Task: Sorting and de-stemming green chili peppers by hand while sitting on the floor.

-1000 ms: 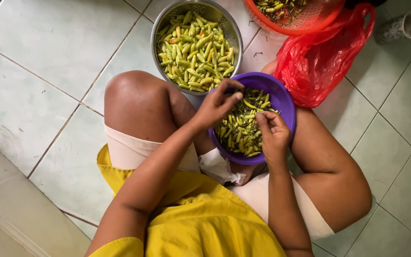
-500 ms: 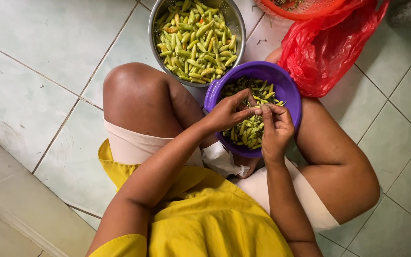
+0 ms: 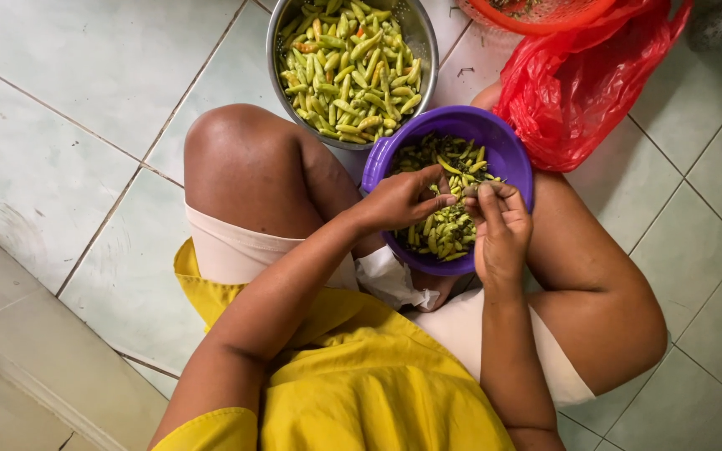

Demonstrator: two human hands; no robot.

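I sit on a tiled floor with a purple bowl [image 3: 511,150] of small green chilies [image 3: 444,230] between my knees. Both hands hover over that bowl. My left hand [image 3: 399,200] and my right hand [image 3: 503,230] meet fingertip to fingertip and pinch one green chili [image 3: 464,190] between them. Beyond the purple bowl stands a metal colander bowl [image 3: 282,25] heaped with green and a few orange chilies [image 3: 348,67].
A crumpled red plastic bag [image 3: 587,92] lies to the right of the bowls, with an orange basket [image 3: 545,15] behind it. A white cloth [image 3: 394,280] rests in my lap. A grey raised step [image 3: 18,342] sits at the lower left.
The view has shifted slightly, so the bowls sit lower in frame. My hands have drawn together over the purple bowl and now pinch a chili between them.
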